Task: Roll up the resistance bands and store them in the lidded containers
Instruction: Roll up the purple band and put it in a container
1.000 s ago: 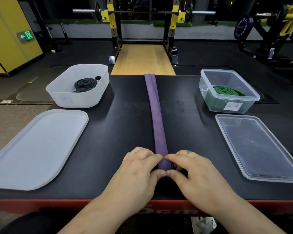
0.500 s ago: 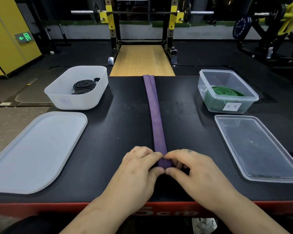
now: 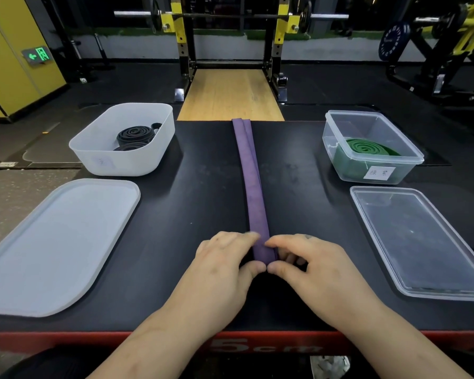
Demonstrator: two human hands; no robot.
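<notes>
Right at the near edge of the tabletop (image 3: 197, 214), both hands are on the job. The left hand (image 3: 225, 258) and the right hand (image 3: 312, 265) meet at the near end of the purple band (image 3: 251, 181), fingers curled over its top and thumbs tucked against the end, pinching it from either side. That looks like the very start of the roll.

The band lies flat and doubled, running straight away down the middle to the far edge. By the look of it, this is soft, rubbery stuff with a matte, grippy face. It should be light and not at all fragile, but springy, so the first turn will want to pop open unless it is pinched tight. The best hold is right where the hands are, at the end, rolling forward with even pressure so the coil does not skew.

Left of the band lies a white lid (image 3: 58, 242), and right of it a clear lid (image 3: 422, 242). Farther back, the white tub (image 3: 126, 162) holds black coils (image 3: 133, 135) and the clear container (image 3: 337, 149) holds a green coil (image 3: 367, 147). Both are uncovered.
</notes>
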